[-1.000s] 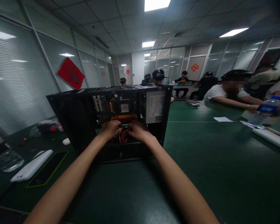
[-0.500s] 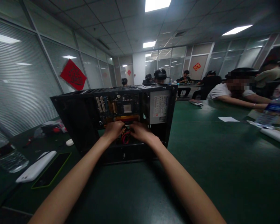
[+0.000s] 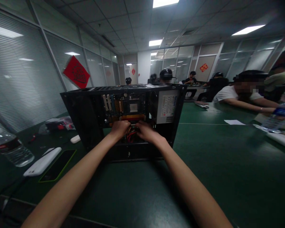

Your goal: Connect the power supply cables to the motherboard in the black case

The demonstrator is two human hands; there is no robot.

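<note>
A black computer case (image 3: pixel 78 120) stands on the green table, its open side facing me. Inside it are a motherboard (image 3: pixel 133 108) and, at the upper right, a power supply (image 3: pixel 166 107) with a white label. Both my hands reach into the case just below the motherboard. My left hand (image 3: pixel 120 129) is closed with its fingers curled inward. Opposite it, my right hand (image 3: pixel 146 131) is closed too, fingertips close to the left ones. Red and yellow cables (image 3: pixel 131 135) hang between the hands. The fingertips are dark and partly hidden, so what they grip does not show.
On the left are a water bottle (image 3: pixel 11 147), a white power bank (image 3: pixel 42 161), a phone with a green edge (image 3: pixel 58 166) and a plastic bag (image 3: pixel 58 125). A white paper (image 3: pixel 234 122) and another bottle (image 3: pixel 279 115) lie right, near a seated person (image 3: pixel 244 91).
The view has shifted slightly, so the case and both hands appear a little farther right. Both hands stay at the same spot inside the case, below the motherboard.
</note>
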